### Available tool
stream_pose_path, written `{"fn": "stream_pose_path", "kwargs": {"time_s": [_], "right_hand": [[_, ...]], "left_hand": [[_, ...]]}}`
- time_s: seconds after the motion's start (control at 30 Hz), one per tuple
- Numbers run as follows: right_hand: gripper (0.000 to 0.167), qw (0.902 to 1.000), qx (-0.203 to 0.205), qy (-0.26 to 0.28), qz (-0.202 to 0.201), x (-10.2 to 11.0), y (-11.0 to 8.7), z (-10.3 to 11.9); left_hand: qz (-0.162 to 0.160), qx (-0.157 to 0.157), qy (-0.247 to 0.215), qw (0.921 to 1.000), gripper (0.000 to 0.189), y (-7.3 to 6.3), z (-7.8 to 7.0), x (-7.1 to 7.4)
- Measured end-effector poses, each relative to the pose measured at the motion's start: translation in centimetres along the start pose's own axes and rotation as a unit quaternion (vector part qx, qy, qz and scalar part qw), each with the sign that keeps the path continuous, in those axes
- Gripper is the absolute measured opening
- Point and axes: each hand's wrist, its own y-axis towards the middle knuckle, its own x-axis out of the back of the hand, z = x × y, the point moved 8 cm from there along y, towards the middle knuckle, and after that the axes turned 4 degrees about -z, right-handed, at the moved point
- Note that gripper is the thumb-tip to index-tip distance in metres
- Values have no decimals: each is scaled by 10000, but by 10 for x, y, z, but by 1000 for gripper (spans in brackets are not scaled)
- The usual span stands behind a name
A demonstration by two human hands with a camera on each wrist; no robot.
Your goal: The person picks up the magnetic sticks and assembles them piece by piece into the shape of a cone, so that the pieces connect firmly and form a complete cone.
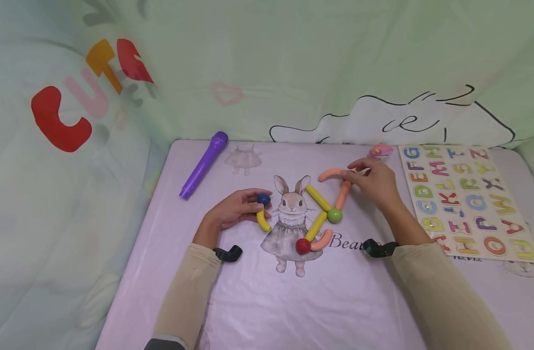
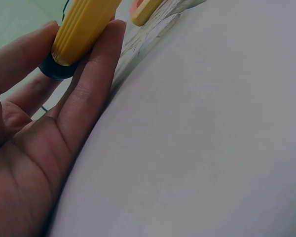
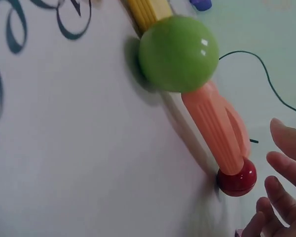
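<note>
Left hand (image 1: 237, 209): pinching yellow curved rod (image 1: 263, 221), blue ball (image 1: 264, 199) attached. Right hand (image 1: 376, 181): released, fingers near far red ball (image 3: 237, 178). Rod-and-ball assembly (image 1: 334, 215): left hand's 3 o'clock, right hand's 8 o'clock.

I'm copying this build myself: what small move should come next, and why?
Probably bring the blue ball in the left hand to the free end of the upper yellow stick: that end is bare, while the other two sticks on the green ball end in red balls.
</note>
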Motion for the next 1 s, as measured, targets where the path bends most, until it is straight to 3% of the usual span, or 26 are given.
{"fn": "stream_pose_path", "kwargs": {"time_s": [0.17,0.37,0.77,1.0], "right_hand": [[49,9989,152,37,450,-12,12,-1],[55,9933,-1,176,1139,-29,16,-5],[48,9886,67,-56,1502,-35,21,-3],[41,9916,268,-329,1221,-37,25,-3]], "left_hand": [[37,-4,-14,10000,50,2,1,0],[59,55,63,9999,49,3,2,-3],[-35,99,68,9999,49,4,5,1],[-26,48,59,10000,49,3,4,2]]}}
